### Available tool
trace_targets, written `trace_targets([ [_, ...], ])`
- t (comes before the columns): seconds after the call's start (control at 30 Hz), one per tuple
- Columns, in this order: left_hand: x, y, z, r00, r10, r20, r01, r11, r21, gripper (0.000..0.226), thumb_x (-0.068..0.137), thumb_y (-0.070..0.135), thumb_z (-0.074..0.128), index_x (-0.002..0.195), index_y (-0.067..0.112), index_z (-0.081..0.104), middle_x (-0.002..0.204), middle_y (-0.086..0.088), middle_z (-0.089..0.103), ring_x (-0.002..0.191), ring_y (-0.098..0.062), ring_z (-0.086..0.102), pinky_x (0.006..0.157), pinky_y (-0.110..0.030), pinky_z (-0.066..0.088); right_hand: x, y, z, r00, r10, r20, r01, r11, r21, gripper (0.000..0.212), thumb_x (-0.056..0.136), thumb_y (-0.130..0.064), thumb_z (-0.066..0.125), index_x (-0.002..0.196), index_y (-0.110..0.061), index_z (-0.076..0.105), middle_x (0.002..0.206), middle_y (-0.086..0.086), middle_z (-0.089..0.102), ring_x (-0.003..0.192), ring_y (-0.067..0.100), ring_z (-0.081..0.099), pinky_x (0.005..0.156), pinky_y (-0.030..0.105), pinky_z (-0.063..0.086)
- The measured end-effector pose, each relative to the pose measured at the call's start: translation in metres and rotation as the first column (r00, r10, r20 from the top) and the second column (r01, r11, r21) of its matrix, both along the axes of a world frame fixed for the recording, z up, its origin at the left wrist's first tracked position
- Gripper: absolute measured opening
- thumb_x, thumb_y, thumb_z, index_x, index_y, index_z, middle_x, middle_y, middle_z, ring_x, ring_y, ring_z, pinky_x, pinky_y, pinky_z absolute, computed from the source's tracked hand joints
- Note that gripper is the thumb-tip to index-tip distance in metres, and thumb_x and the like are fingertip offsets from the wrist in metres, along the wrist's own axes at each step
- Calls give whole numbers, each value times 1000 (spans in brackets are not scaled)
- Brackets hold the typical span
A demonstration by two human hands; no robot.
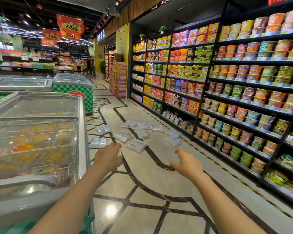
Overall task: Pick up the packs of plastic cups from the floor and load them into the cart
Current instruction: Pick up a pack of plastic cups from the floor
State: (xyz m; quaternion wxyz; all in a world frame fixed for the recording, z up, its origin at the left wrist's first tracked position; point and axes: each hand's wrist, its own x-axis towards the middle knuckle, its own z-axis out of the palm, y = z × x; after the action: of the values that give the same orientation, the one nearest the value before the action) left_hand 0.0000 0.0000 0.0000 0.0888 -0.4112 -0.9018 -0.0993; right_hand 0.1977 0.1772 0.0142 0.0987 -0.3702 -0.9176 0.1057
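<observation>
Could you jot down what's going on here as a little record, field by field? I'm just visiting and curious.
place: supermarket aisle
floor: packs of plastic cups lie scattered on the tiled floor, ahead of the person
pack count: about eleven, hard to tell exactly
left hand: stretched forward, seems to hold something small and white; unclear
right hand: stretched forward, fingers relaxed, holds nothing
left side: glass-topped freezer
right side: shelves of instant noodles
cart: not in view
progress: no pack picked up yet
</observation>
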Motion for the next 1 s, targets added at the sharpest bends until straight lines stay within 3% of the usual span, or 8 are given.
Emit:
trace_targets([
  [0.33,-116,85,-49,997,63,36,-62,998,-34,43,90,34,48,130,20,42,122,-1,55,111,-22,55,84,-35,49,-120,91,-37,1000,26,5,-25,995,-91,48,88,-36,57,130,-20,42,125,3,57,110,21,57,88,37,52],
  [0.67,-284,205,-72,993,96,67,-92,994,-66,43,90,32,49,130,20,44,123,-3,55,111,-24,55,85,-37,50,-292,221,-58,1000,21,0,-21,993,-113,50,84,-39,61,128,-22,44,123,1,57,109,19,57,89,38,51],
  [0.83,-366,258,-102,978,184,96,-169,974,-152,43,89,33,51,130,21,44,131,-2,50,115,-23,53,87,-37,50,-382,289,-87,996,73,53,-64,986,-152,52,84,-40,61,130,-23,44,124,0,58,112,20,57,90,39,50],
  [1.0,-463,329,-132,968,210,136,-193,973,-129,38,90,35,50,124,19,48,126,-1,55,112,-23,54,85,-37,49,-494,369,-113,984,155,82,-137,971,-195,51,83,-43,60,128,-24,45,121,0,59,106,20,60,86,38,52],
])
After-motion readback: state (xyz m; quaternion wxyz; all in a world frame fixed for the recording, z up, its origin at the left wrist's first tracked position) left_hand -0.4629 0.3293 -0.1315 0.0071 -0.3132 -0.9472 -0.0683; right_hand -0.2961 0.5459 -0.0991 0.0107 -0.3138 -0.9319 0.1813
